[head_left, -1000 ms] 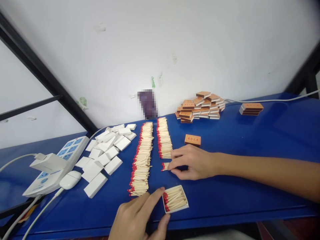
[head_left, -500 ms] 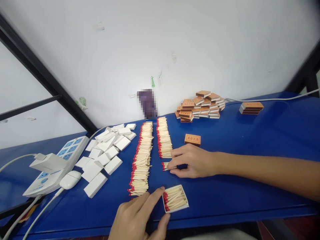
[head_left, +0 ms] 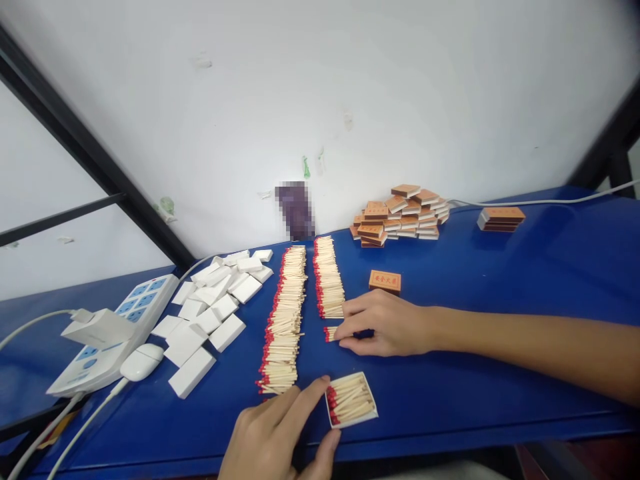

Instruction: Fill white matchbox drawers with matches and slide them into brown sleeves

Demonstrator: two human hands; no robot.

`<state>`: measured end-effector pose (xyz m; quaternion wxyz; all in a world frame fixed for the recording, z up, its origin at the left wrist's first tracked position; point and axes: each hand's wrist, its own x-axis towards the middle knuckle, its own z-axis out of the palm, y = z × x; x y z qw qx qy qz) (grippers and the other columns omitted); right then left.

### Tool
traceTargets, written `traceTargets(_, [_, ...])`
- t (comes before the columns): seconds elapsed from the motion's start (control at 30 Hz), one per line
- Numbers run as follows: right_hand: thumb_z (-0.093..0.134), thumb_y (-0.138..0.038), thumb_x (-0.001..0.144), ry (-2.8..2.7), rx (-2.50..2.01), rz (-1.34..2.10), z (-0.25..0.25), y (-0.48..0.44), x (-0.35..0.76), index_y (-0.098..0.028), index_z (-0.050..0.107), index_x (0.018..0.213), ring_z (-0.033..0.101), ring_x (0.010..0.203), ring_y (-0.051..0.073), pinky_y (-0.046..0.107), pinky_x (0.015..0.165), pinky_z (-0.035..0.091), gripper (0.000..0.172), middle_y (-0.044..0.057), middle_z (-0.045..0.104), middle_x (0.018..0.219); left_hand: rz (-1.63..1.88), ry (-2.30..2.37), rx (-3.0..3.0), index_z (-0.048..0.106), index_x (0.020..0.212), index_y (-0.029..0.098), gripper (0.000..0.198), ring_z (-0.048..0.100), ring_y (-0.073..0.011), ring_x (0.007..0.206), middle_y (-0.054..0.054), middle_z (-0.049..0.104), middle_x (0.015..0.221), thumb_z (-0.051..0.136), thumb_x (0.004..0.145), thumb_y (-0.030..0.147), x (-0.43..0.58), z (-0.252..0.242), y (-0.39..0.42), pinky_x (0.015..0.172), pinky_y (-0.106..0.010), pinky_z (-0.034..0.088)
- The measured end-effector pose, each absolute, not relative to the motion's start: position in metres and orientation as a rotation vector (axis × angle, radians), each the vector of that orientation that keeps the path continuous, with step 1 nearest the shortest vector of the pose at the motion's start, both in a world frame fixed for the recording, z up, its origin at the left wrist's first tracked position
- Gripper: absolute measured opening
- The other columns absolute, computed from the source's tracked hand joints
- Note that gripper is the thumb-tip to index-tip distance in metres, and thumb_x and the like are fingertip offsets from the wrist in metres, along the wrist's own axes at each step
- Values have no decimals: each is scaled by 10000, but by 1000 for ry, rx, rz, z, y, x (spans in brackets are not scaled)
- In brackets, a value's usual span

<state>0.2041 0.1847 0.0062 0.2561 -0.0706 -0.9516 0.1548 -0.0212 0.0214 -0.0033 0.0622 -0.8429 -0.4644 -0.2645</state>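
Observation:
In the head view, my left hand [head_left: 285, 430] holds a white matchbox tray [head_left: 369, 415] by its left side, with the index finger at the upper left corner and the thumb at the lower left. Red-headed matches [head_left: 353, 399] lie inside the tray. Beyond it, the fingers of my right hand [head_left: 385, 327] are closed on a small bunch of matches [head_left: 330, 333] on the table; the fingers hide most of the sticks. A short row of matches [head_left: 330, 280] ends just above my right fingers. To its left runs a longer row of matches [head_left: 285, 313].
White matchbox trays [head_left: 215, 290] lie heaped at left, beside a power strip [head_left: 150, 297] with a plugged charger [head_left: 97, 328] and a white mouse-shaped device [head_left: 143, 361]. One orange matchbox [head_left: 385, 281] sits behind my right hand. Matchboxes [head_left: 405, 217] are piled by the wall; a small stack [head_left: 501, 218] stands farther right.
Both hands keep their places and grips. The whole view has shifted very slightly; nothing on the table has visibly moved.

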Motion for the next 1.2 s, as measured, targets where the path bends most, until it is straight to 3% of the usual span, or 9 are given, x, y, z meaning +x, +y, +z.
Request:
traceTargets(0.27, [565, -303, 988, -2631, -211, 366, 9, 185, 205, -197, 780, 978, 553, 615, 107, 237, 552, 353, 240, 17, 618, 766, -800, -1405, -2547, 565, 1306, 167, 386, 717, -140, 675, -19, 705, 789, 611, 945, 298, -22, -4, 21, 563, -191, 569])
traceTargets(0.47, [550, -260, 997, -2630, -209, 400, 9, 184, 204, -176, 756, 1016, 591, 698, 116, 233, 601, 379, 223, 24, 657, 819, -798, -1405, -2557, 563, 1310, 166, 380, 716, -131, 678, -29, 723, 840, 604, 954, 293, -21, -5, 21, 542, -183, 554])
traceTargets(0.73, [545, -265, 998, -2619, -237, 346, 9, 184, 204, -180, 758, 916, 547, 631, 101, 237, 556, 329, 244, 12, 630, 764, -804, -1390, -2545, 564, 1297, 160, 360, 710, -134, 659, -31, 713, 810, 584, 962, 292, -21, -3, 21, 484, -178, 522])
traceTargets(1.2, [538, -235, 980, -2630, -295, 334, 9, 183, 204, -176, 726, 867, 547, 675, 119, 258, 604, 335, 227, 8, 622, 770, -836, -1384, -2532, 588, 1264, 161, 335, 707, -130, 635, -17, 701, 757, 579, 966, 315, -19, -3, 23, 483, -172, 526])
